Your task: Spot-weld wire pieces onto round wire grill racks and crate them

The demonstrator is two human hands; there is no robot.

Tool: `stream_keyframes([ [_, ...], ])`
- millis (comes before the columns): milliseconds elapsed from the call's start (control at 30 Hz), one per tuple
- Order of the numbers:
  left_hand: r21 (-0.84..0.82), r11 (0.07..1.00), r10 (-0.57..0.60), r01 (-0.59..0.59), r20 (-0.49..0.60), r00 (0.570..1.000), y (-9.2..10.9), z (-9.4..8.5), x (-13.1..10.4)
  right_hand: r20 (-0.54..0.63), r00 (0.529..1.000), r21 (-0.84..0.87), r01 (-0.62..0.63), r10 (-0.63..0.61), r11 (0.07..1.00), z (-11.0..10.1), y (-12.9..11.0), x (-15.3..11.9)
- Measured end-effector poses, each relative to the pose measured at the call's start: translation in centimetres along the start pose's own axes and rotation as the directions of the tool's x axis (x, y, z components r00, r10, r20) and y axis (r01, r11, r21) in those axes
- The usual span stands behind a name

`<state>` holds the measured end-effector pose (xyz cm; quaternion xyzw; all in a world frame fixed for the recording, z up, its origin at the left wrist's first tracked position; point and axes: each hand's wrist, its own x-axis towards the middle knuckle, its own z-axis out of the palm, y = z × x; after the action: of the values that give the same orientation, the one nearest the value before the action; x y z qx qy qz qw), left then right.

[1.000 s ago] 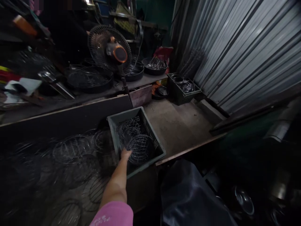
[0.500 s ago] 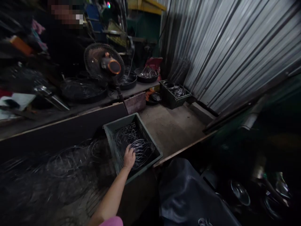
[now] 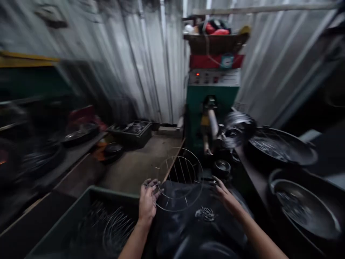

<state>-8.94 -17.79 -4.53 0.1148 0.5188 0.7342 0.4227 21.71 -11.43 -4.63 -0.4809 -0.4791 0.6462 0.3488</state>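
Observation:
My left hand (image 3: 148, 201) grips a round wire rack (image 3: 185, 158) by its left edge. The rack is tilted up, two rings with several thin bars across the inner one. To its right, my right hand (image 3: 228, 198) is slightly blurred, fingers stretched out and apart from the ring. Below the rack, a small tangle of bent wire pieces (image 3: 206, 214) lies on the dark cover (image 3: 175, 230) over my lap. At lower left, beside my left forearm, a green plastic crate (image 3: 113, 192) holds curved wire parts (image 3: 117, 228).
Ahead stands a green machine (image 3: 195, 97) with a lit red lamp and a jutting arm. Dark pans (image 3: 283, 147) of metal pieces line the right side. Another crate (image 3: 134, 135) sits against the corrugated wall (image 3: 151, 72), beyond a wooden board (image 3: 142, 158).
The view has swung right towards the machine. My left hand has left the crate and now holds a wire rack over my lap. My right hand has come into view.

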Motion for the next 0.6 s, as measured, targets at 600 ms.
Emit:
stream_keyframes([
  [600,0.529,0.841,-0.236,-0.116,0.550,0.801,-11.8,11.3,-2.4,-0.122,0.992,-0.115,-0.029,0.014,0.993,-15.4,1.6,-2.6],
])
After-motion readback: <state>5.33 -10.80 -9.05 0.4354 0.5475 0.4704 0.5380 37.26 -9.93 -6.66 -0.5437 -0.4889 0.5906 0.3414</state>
